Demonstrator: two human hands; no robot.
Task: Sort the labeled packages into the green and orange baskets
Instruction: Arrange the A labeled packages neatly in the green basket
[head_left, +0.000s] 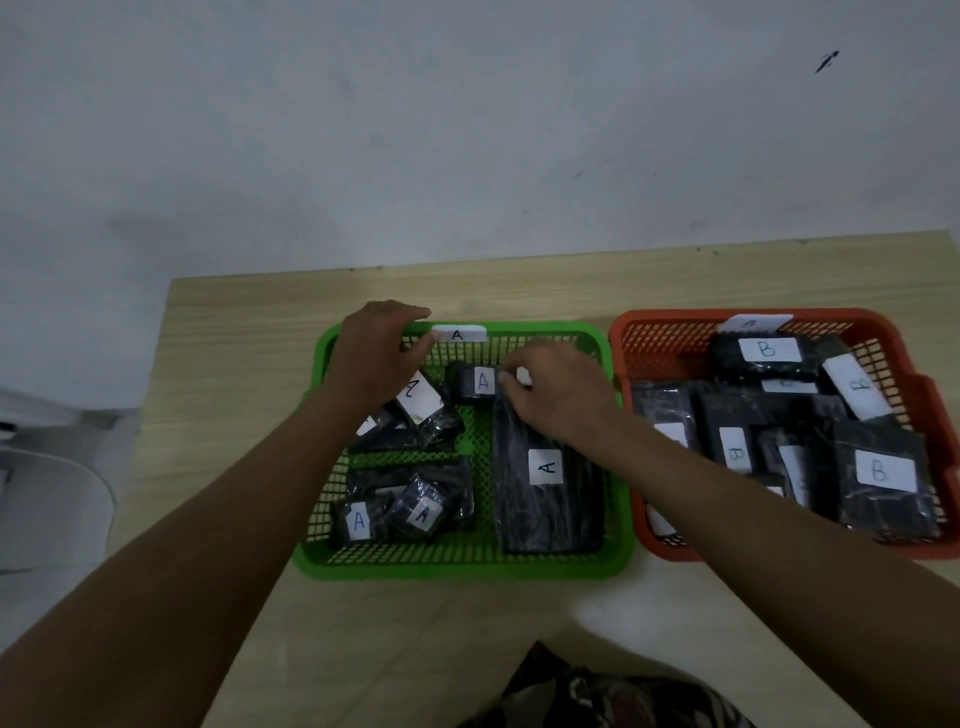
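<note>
green basket (467, 564): sat mid-frame on the bench (249, 343), full of black packs marked A, tag A on its far rim

orange basket (649, 332): right beside it at the right of the frame, stuffed with B packs

left hand (376, 353): curled over the green basket's far left rim, gripping it

right hand (558, 392): inside the green basket, fingers pinching a small A pack (475, 384) near the back wall

long A pack (545, 483): lay flat just below that hand
</note>
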